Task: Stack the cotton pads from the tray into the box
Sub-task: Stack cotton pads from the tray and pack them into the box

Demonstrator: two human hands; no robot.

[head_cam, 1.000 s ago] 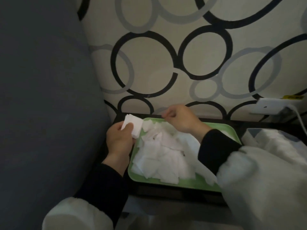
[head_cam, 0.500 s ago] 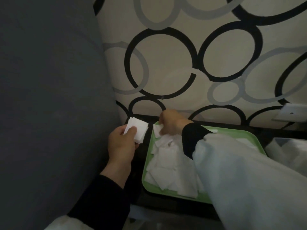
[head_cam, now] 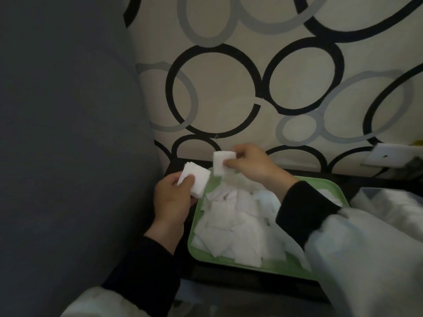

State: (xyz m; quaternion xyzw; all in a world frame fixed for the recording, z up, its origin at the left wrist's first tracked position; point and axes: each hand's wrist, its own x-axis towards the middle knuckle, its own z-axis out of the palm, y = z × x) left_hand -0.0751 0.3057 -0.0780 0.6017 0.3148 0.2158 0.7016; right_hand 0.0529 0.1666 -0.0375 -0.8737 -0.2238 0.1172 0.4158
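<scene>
Right hand, a moment ago in the heap, now pinches one cotton pad beside the stack gripped by the left hand. Many pads remain on the tray; the box is out of view.

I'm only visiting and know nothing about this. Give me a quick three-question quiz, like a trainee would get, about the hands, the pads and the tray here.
1. True or false: the left hand holds a small stack of cotton pads.
2. Pick one: the tray under the loose pads is A) red, B) green, C) blue.
3. In a few words: what do the fingers of the right hand pinch?

Key: 1 true. 2 B. 3 a white pad, lifted above the tray.
</scene>
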